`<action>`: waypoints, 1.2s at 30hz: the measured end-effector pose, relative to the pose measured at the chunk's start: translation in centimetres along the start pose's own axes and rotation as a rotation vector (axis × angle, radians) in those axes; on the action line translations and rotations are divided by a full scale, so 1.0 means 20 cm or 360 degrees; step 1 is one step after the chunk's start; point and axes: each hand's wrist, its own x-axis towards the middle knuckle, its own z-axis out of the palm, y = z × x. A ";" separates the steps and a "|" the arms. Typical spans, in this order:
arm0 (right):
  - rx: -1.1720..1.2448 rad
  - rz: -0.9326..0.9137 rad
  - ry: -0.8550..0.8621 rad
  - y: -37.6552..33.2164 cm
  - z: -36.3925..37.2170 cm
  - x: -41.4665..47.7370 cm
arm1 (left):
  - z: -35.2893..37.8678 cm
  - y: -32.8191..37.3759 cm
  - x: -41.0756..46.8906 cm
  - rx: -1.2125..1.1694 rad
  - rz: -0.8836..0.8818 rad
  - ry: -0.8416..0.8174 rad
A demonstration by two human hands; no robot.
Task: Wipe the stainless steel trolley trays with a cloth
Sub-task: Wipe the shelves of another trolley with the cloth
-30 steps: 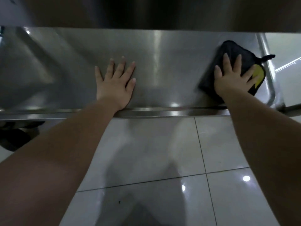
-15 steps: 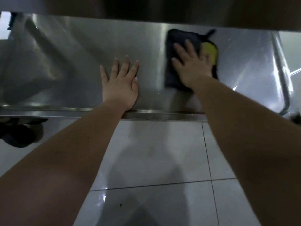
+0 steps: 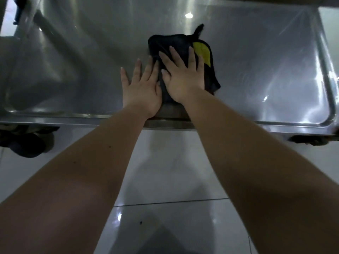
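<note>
Cloth (image 3: 205,61): black with yellow patch, lay flat on tray (image 3: 266,70) under right hand (image 3: 183,77), fingers spread, pressing. Left hand (image 3: 141,88): flat, empty, just beside. Risk: cloth was unheld, only pinned; it might bunch or slip free.

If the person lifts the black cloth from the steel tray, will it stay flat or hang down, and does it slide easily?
The black cloth probably droops: it lies folded, a yellow underside turned up. It likely slides easily on the smooth tray under the flat right hand.
</note>
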 end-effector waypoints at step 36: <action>0.0144 0.0296 -0.0218 0.26 0.06 -0.49 | -0.09 0.29 -0.21 -0.0092 0.0202 -0.0225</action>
